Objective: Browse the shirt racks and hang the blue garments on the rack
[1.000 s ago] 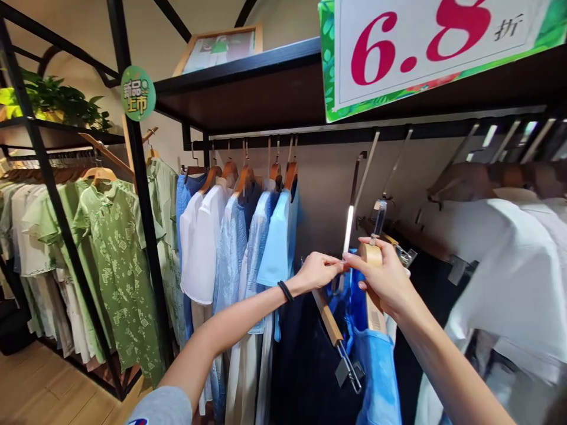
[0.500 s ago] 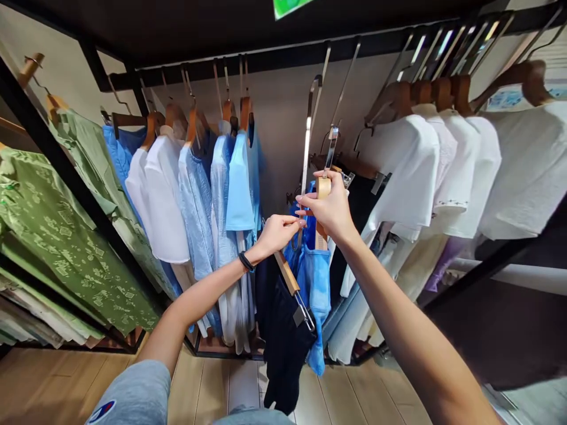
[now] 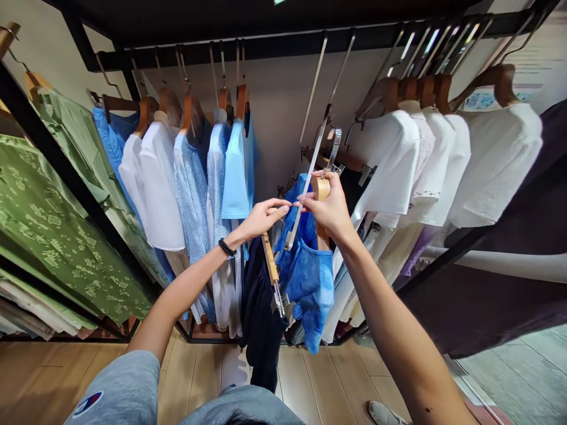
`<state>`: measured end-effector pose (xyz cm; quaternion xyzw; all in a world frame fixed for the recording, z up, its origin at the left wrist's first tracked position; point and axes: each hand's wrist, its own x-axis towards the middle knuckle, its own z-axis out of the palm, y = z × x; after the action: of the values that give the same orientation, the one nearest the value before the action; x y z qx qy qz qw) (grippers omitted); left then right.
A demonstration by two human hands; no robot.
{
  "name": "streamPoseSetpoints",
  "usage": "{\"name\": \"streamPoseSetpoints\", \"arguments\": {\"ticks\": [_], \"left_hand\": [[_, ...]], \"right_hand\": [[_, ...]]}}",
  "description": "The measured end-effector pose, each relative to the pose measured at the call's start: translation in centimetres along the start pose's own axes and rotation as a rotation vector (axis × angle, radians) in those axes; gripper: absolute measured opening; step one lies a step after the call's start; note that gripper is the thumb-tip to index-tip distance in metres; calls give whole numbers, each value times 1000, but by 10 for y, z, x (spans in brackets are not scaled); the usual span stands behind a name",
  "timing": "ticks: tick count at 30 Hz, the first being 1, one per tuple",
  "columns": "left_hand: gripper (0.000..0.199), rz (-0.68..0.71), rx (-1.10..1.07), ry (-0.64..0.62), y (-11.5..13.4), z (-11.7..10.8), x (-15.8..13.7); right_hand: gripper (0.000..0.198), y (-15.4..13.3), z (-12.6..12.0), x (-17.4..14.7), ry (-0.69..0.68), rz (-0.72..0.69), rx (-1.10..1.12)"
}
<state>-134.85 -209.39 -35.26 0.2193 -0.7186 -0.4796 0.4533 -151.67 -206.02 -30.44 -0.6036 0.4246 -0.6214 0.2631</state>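
Note:
My left hand [image 3: 262,218] is closed, thumb against fingers, at the top of a wooden clip hanger [image 3: 270,262]; its hook is hidden. Black trousers [image 3: 261,319] hang from that hanger. Close beside it, my right hand [image 3: 328,203] grips the neck of a wooden hanger [image 3: 322,189] carrying a blue tie-dye top [image 3: 312,277]. The curved metal hook [image 3: 335,144] of this hanger rises above my fingers. A long flat metal connecting strip [image 3: 313,162] slants down past my right thumb and fingertips, its lower end in front of the blue top.
A black rail [image 3: 283,48] runs across the back. Blue and white shirts [image 3: 163,183] hang left, white tops [image 3: 394,159] right, and a green patterned garment [image 3: 66,236] far left. Below is a wooden floor [image 3: 204,372], with a shoe [image 3: 385,412] at the bottom.
The metal strip has tilted over, its top moving right and its lower end left. My left hand has shifted up and left, and the black trousers have swung left.

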Motion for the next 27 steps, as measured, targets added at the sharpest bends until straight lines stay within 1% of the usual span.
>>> {"name": "streamPoseSetpoints", "arguments": {"ticks": [3, 6, 8, 10, 12, 14, 16, 19, 21, 23, 25, 27], "left_hand": [[47, -104, -185, -53, 14, -6, -6], [41, -153, -290, -61, 20, -4, -8], [41, -182, -280, -73, 20, -1, -7], [44, -206, -225, -67, 19, 2, -7], [43, -214, -140, -46, 16, 3, -6], [36, -191, -37, -44, 12, 2, -6], [28, -122, 74, -46, 7, -1, -4], [27, 8, 177, 12, 0, -3, 0], [25, 49, 173, 49, -4, -3, 2], [22, 58, 142, 72, -9, -1, 5], [24, 57, 128, 101, -14, 0, 9], [26, 83, 152, 157, -17, -1, 16]], "right_hand": [[62, 1, 0, -1, -29, 2, 64], [68, 4, 6, -1, -66, -36, 94], [67, 7, 11, 0, -82, -85, 109], [65, 10, 15, 0, -71, -123, 114], [64, 9, 19, 1, -69, -119, 123], [65, 6, 22, 2, -95, -91, 153], [65, 0, 25, 3, -140, -74, 189], [64, -11, 30, 8, -202, -56, 208], [65, -17, 34, 12, -220, -38, 209], [65, -20, 37, 18, -224, -29, 205], [64, -20, 41, 25, -225, -28, 195], [62, -20, 44, 34, -224, -30, 186]]}}
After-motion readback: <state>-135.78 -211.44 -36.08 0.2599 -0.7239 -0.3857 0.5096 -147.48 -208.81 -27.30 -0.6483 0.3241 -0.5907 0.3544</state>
